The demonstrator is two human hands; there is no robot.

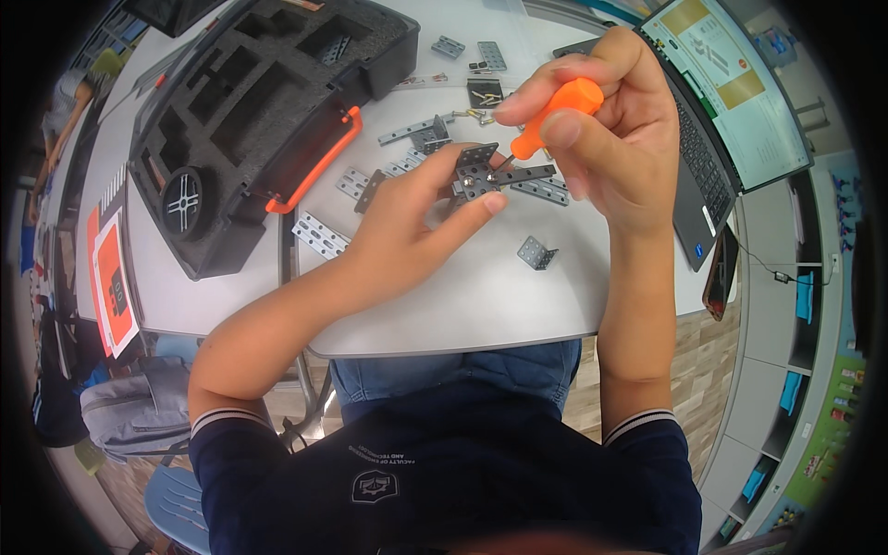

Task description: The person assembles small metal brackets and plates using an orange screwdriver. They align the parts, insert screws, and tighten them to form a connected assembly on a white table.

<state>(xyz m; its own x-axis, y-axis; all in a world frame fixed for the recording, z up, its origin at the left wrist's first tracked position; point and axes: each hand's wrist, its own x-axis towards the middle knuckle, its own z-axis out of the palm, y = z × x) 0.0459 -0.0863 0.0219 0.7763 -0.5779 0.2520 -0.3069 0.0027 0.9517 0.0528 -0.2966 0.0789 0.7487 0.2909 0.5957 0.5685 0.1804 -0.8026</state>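
My left hand (430, 205) is closed around a dark perforated metal bracket (476, 166), thumb on its near side. Bright screw heads show on the bracket's face. Between the fingers and thumb of my right hand (615, 139) is an orange-handled screwdriver (558, 118), tilted down to the left. Its thin shaft reaches the bracket beside a screw; whether the tip sits in the screw head is too small to tell. A dark slotted bar (525, 174) extends from behind the bracket to the right. A small angle bracket (536, 252) lies on the white table (444, 310) nearer me.
A black foam-lined case (250, 111) with an orange handle (319, 166) and a wheel (183, 203) stands at left. Perforated metal strips (319, 235) lie near my left hand, and loose screws (483, 96) beyond it. At right stands an open laptop (708, 139).
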